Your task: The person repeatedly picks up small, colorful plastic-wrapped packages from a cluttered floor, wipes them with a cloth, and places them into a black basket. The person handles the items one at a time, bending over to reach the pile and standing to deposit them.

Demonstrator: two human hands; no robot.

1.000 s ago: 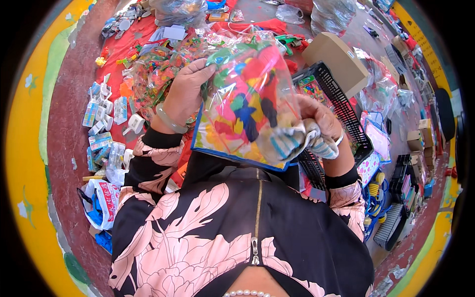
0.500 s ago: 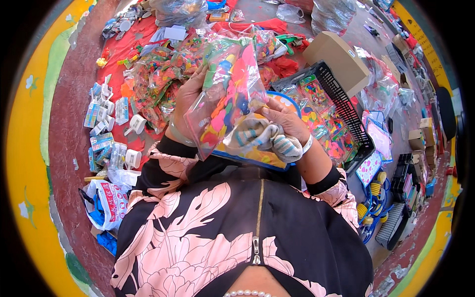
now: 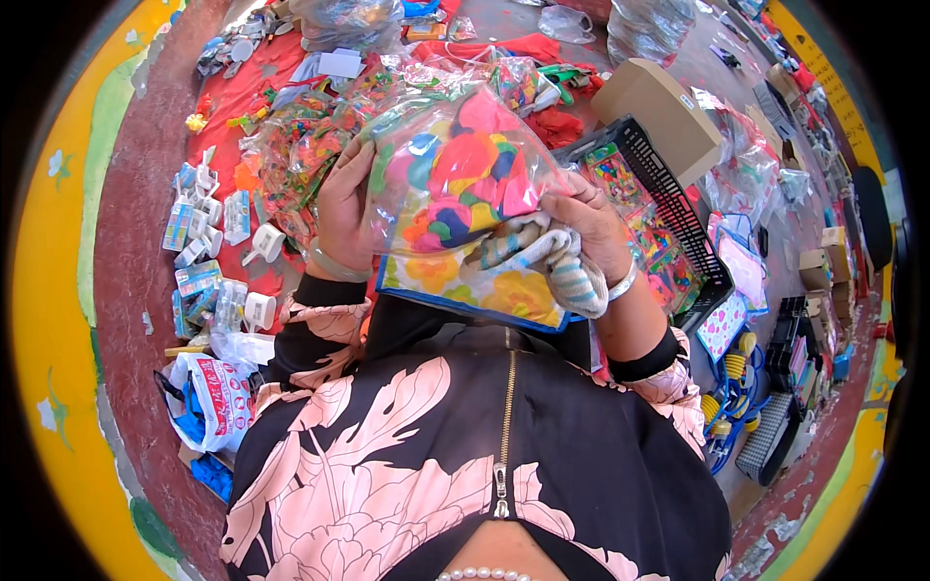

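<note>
A clear plastic bag [image 3: 463,169] is spread flat between my hands, with bright, limp balloon-like pieces in pink, yellow, blue and orange inside. My left hand [image 3: 344,213] is closed on its left edge, while my right hand [image 3: 593,223] pinches the right edge. Below the right hand hangs a grey, blue-striped cloth that looks like a sock [image 3: 572,276]; whether the fingers grip it too is hidden. Under the bag, over my lap, lies a yellow-flowered flat piece with a blue border [image 3: 465,290].
Ahead lies a heap of similar filled bags [image 3: 291,145] on red sheeting. A black crate [image 3: 712,257] with more packets and a cardboard box [image 3: 654,116] stand to the right. White plastic pieces [image 3: 199,228] and a printed carrier bag [image 3: 208,402] are on the left.
The bag has turned from upright and gathered to spread wide, its contents facing me. My hands have moved apart, and more of the flowered piece shows beneath.
</note>
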